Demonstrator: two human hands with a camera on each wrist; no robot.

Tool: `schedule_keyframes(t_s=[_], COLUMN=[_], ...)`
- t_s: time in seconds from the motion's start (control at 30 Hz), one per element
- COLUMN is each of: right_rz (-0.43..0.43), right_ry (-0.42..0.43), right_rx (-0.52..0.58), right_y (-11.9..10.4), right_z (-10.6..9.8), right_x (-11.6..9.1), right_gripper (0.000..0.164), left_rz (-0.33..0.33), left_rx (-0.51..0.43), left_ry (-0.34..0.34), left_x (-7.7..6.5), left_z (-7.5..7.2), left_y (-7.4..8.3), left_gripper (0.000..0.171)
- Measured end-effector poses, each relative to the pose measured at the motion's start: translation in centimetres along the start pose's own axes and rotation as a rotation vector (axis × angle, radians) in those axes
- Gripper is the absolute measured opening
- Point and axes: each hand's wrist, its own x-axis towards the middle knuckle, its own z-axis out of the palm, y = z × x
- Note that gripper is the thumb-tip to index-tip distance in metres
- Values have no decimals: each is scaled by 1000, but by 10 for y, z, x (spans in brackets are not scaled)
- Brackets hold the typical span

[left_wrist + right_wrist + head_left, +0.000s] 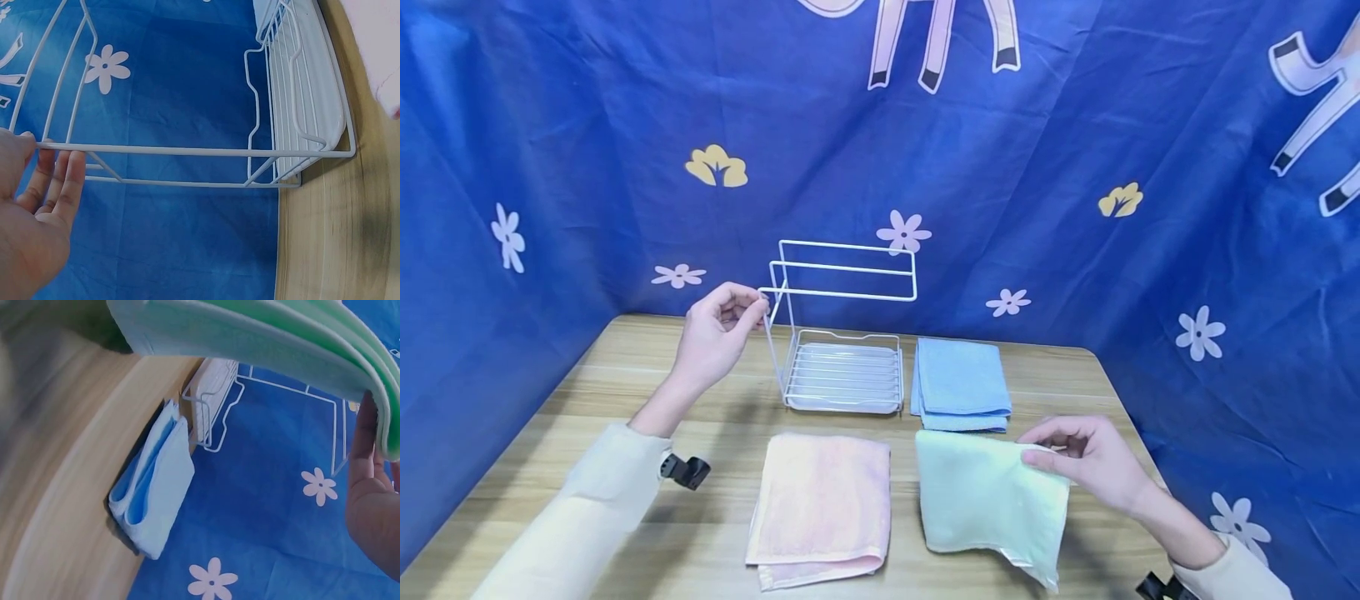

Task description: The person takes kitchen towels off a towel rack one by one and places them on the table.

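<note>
A white wire rack (848, 293) with rails on top and a slatted tray (846, 379) below stands at the back of the table. My left hand (718, 329) pinches its upper left corner; in the left wrist view the fingers (70, 181) meet the rail from below. My right hand (1093, 458) grips a folded mint green towel (988, 500) by its upper right corner, and the towel hangs at the front right. Its folded layers show in the right wrist view. Behind it lies a folded blue towel (964, 379). A folded pink towel (823, 504) lies in front of the rack.
The wooden table (587, 400) has rounded far corners. A blue curtain (820, 167) printed with flowers and animal figures closes off the back and both sides. A small black wrist camera (687, 472) sits at the left cuff.
</note>
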Motion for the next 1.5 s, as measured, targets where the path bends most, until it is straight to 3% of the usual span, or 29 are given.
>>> schedule_keyframes(t_s=[0.17,0.6,1.17,1.5], right_rz=[54,233,231,255], right_ry=[-45,-46,-143,-158], right_rx=[33,-19,-8,-86], right_y=[8,53,127,158], right_z=[2,2,1,0], right_x=[-3,6,21,29], right_gripper=[17,21,23,18], left_rz=[5,0,1,1], left_rx=[-2,9,-6,-6], left_ry=[1,0,3,4], left_x=[0,1,1,-1], left_z=[-1,-1,2,2], left_y=[0,0,-1,-2], left_gripper=[15,17,16,15])
